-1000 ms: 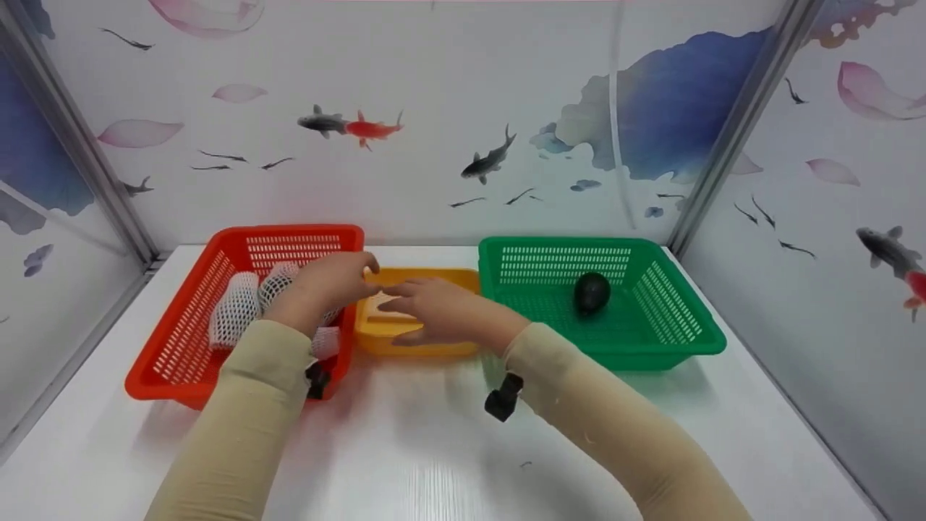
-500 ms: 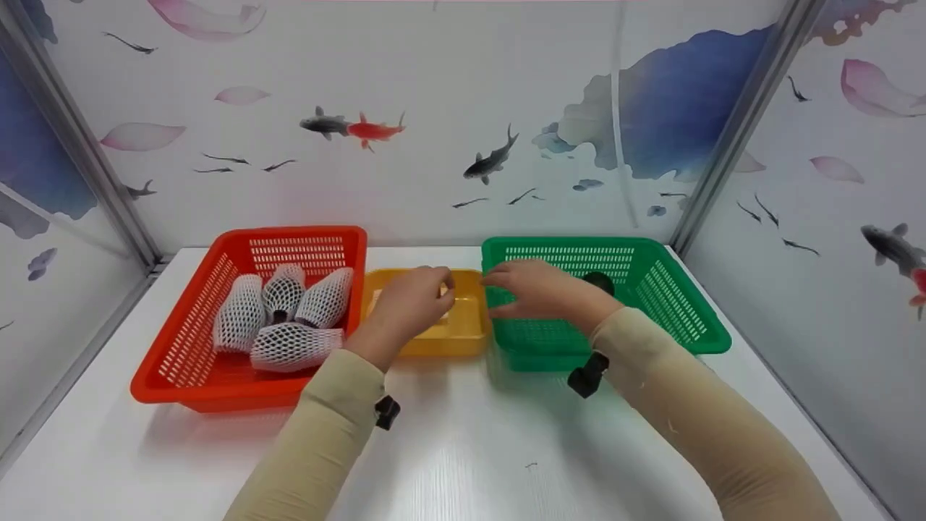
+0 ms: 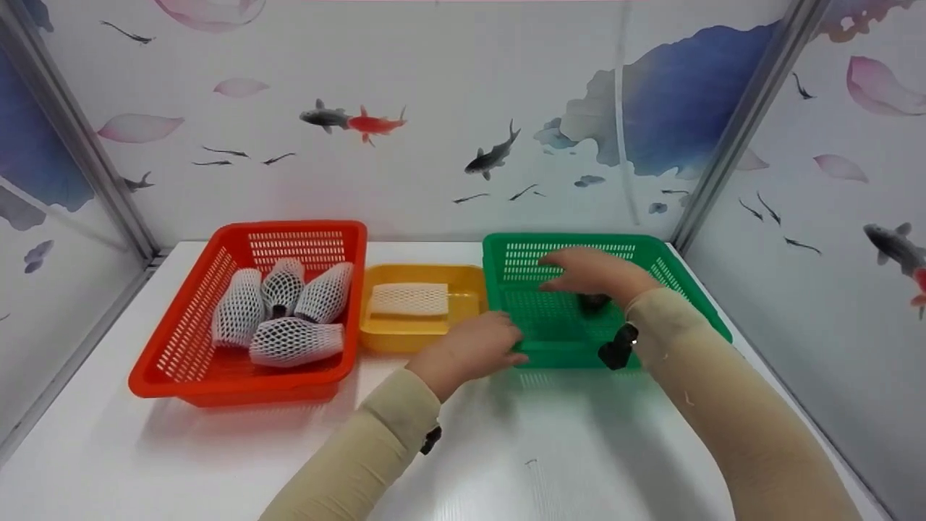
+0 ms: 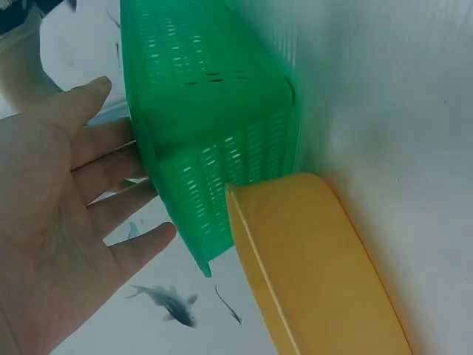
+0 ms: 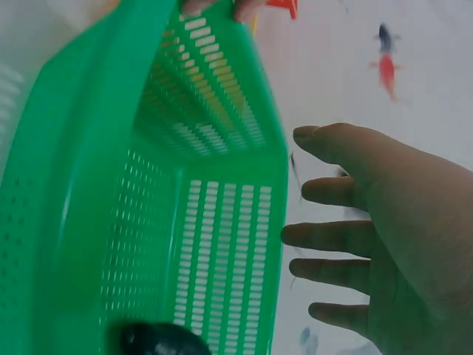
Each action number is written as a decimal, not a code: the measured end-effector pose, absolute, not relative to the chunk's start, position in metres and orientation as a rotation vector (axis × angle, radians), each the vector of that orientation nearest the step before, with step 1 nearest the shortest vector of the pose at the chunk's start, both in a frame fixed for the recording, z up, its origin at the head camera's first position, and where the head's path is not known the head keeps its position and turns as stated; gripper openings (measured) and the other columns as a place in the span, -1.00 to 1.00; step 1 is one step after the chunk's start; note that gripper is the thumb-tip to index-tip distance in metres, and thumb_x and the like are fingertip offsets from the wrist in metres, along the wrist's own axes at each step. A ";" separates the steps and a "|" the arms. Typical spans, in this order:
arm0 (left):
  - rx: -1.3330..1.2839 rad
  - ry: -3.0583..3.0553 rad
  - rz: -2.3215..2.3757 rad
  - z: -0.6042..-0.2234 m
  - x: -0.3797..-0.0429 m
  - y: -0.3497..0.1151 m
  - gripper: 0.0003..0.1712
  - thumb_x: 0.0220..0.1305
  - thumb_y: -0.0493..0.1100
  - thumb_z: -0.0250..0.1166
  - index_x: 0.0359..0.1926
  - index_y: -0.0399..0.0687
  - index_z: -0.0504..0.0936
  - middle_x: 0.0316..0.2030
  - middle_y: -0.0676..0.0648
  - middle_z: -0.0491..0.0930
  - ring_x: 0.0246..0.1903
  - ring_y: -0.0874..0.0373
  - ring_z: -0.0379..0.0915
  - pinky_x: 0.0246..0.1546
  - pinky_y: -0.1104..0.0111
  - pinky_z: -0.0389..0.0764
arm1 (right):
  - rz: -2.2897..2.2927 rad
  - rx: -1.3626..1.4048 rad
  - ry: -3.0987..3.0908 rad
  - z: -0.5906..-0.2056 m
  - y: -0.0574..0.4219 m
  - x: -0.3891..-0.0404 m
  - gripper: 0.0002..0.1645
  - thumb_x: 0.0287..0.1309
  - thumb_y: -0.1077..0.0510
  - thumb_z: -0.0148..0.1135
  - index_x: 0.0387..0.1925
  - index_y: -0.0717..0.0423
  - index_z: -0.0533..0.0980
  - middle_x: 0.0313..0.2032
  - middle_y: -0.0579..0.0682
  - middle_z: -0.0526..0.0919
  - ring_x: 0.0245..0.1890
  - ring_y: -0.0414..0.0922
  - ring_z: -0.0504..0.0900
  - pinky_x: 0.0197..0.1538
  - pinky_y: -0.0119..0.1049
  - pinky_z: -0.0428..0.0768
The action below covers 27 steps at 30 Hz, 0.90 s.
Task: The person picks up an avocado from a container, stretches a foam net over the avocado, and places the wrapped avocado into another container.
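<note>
My left hand (image 3: 470, 351) is at the front left corner of the green basket (image 3: 564, 354), fingers loosely extended. In the left wrist view its fingertips overlap the basket's rim, and nothing lies in the palm. Over the basket's interior, my right hand (image 3: 597, 273) hovers with spread fingers and holds nothing. Below it a dark, glossy, egg-shaped thing (image 3: 593, 302) lies in the basket, partly hidden by that hand; the right wrist view shows part of this dark thing (image 5: 162, 340) too.
Left of the green basket stands a yellow tray (image 3: 405, 343) with a flat white foam net sleeve (image 3: 410, 299). A red basket (image 3: 253, 394) at the left holds several net-wrapped dark items (image 3: 296, 343). Printed wall panels (image 3: 434, 72) enclose the table.
Both hands have moved right, from above the red basket and yellow tray to the green basket. The left has also come nearer the front. The tray's foam sleeve is now uncovered.
</note>
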<state>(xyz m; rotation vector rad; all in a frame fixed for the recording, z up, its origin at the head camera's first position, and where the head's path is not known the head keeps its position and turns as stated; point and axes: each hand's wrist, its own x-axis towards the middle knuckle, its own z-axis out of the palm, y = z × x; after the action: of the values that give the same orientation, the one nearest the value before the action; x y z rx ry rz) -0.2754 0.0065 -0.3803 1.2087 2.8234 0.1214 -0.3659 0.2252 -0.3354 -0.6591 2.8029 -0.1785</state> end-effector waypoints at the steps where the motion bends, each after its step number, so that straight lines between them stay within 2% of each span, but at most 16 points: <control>1: 1.199 2.821 0.100 -0.381 -0.275 0.009 -0.52 0.38 0.17 0.14 0.05 -0.07 0.63 -0.06 0.00 0.63 -0.01 0.11 0.46 0.12 0.34 0.47 | -0.173 -0.633 2.798 -0.337 0.229 -0.369 -0.30 0.31 -0.10 0.18 0.34 0.20 0.34 0.30 0.21 0.39 0.33 0.16 0.29 0.35 0.10 0.20; 6: 1.141 2.822 0.043 -0.386 -0.279 0.021 -0.52 0.36 0.19 0.13 0.03 -0.06 0.62 -0.11 -0.01 0.63 -0.12 0.11 0.47 0.07 0.34 0.50 | -0.153 -0.490 2.770 -0.342 0.248 -0.382 -0.24 0.32 -0.14 0.14 0.35 0.27 0.31 0.31 0.29 0.34 0.32 0.22 0.27 0.33 0.14 0.21; 13: 1.090 2.810 0.052 -0.400 -0.281 0.036 -0.40 0.36 0.31 0.04 0.02 -0.02 0.68 -0.09 0.00 0.67 0.07 0.07 0.40 0.16 0.29 0.42 | -0.192 -0.350 2.766 -0.352 0.272 -0.389 -0.27 0.34 -0.08 0.10 0.34 0.33 0.29 0.31 0.34 0.32 0.32 0.27 0.24 0.31 0.18 0.21; 18: 1.026 2.804 0.103 -0.402 -0.286 0.039 -0.39 0.31 0.33 0.07 0.01 -0.02 0.69 -0.16 0.03 0.66 -0.02 0.10 0.38 0.11 0.34 0.43 | -0.237 -0.306 2.754 -0.360 0.281 -0.391 -0.28 0.34 -0.07 0.08 0.35 0.32 0.28 0.31 0.36 0.30 0.31 0.29 0.25 0.30 0.21 0.22; 27: 0.984 2.767 0.097 -0.400 -0.295 0.042 -0.29 0.30 0.39 0.00 0.14 0.00 0.62 0.06 0.00 0.60 0.16 0.07 0.33 0.28 0.27 0.31 | -0.273 -0.274 2.708 -0.368 0.288 -0.396 -0.33 0.38 -0.05 0.02 0.32 0.35 0.31 0.27 0.38 0.35 0.26 0.30 0.30 0.28 0.21 0.24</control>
<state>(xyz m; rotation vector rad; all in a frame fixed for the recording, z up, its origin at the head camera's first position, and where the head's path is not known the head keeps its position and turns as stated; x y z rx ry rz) -0.2954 0.0416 -0.4001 0.9837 2.7669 0.0973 -0.3963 0.2876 -0.3682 -0.2738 2.7083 -0.2732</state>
